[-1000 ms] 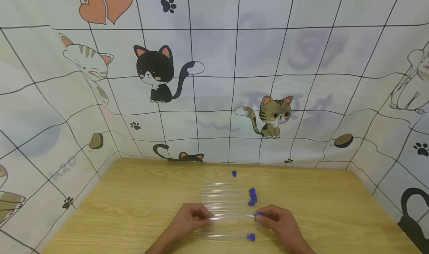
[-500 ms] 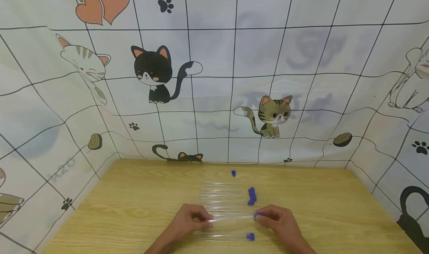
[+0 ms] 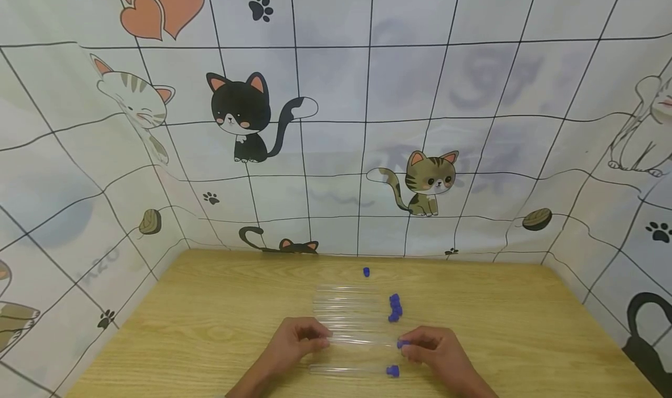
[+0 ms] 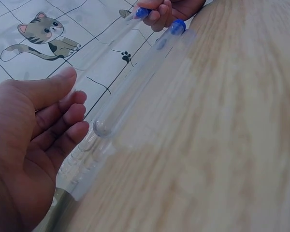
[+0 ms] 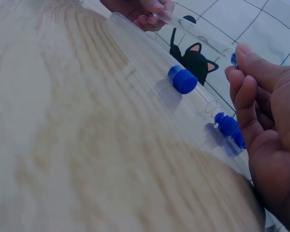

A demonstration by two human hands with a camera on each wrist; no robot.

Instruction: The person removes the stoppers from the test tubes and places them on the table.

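Nearest to me, a capped clear tube [image 3: 349,370] is lying crosswise on the wooden counter [image 3: 210,328], its blue cap [image 3: 392,371] pointing toward my right side. Just beyond it I am holding a second clear tube [image 3: 362,341] level above the counter, between both hands. My left hand [image 3: 294,345] is pinching the rounded closed end, fingers [image 4: 67,118] curled around the glass with the thumb on top. My right hand [image 3: 433,348] is pinching a small blue cap [image 3: 402,344] at the tube's open end, fingers [image 5: 246,96] pressed together on it; I cannot tell whether the cap is seated in the mouth or just touching it. Farther back, several more clear tubes [image 3: 346,304] are lying side by side in a row, with a small cluster of loose blue caps [image 3: 395,307] just beside their right ends. Beyond those, one lone blue cap [image 3: 366,272] is sitting near the counter's far edge, and a cloth printed with cartoon cats [image 3: 336,124] is hanging behind everything.
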